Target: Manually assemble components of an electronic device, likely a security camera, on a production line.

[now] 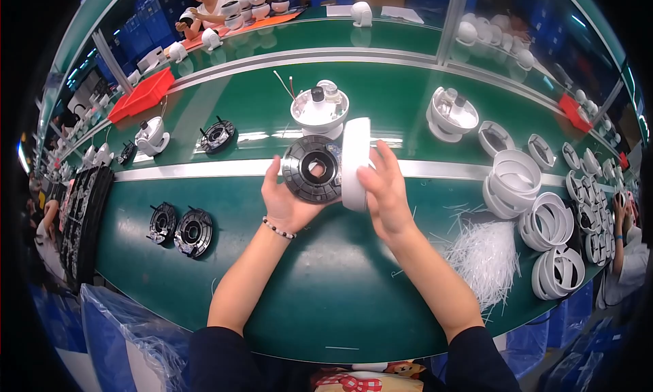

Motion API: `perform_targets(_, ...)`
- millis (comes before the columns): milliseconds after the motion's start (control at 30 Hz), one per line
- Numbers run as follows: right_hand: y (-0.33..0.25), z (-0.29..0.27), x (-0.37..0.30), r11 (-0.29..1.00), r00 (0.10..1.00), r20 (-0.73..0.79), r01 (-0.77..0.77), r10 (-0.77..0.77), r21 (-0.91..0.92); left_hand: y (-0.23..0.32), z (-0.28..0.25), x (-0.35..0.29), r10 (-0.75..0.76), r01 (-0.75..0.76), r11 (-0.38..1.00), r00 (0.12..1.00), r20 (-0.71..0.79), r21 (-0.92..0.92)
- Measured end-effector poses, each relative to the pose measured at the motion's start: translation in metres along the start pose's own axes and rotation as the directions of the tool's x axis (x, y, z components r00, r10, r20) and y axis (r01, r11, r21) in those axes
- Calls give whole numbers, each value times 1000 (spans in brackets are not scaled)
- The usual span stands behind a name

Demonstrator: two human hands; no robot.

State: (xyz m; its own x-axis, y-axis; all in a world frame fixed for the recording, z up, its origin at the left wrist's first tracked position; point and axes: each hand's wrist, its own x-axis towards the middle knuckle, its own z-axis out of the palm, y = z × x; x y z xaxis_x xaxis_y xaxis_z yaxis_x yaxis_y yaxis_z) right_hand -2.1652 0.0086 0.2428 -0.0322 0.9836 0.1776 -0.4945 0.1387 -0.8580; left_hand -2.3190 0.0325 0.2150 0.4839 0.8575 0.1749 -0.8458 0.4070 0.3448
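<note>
My left hand [289, 203] is closed around a round black plastic disc assembly [299, 178] with a hole at its centre. In my right hand [386, 195] is a white plastic ring cover [356, 164], turned edge-on. The cover stands close against the disc's right side; whether the two are joined I cannot tell. Just beyond them, a white dome-shaped housing [321, 123] with a black cylinder inside and loose wires sits on the bench. To its right is a similar white housing [451, 123].
Black disc assemblies [194, 232] lie at the left. Stacked white rings [513, 181] and a pile of clear thin strips [483, 259] are at the right. A red tray [144, 96] sits far left. Behind a metal-framed partition [445, 25], another person handles a white part.
</note>
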Motion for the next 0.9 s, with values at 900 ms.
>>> perform_targets(900, 29, 40, -8, 403, 939, 278, 339, -203, -850, 19, -10, -16, -27, 60, 972, 989, -147, 226)
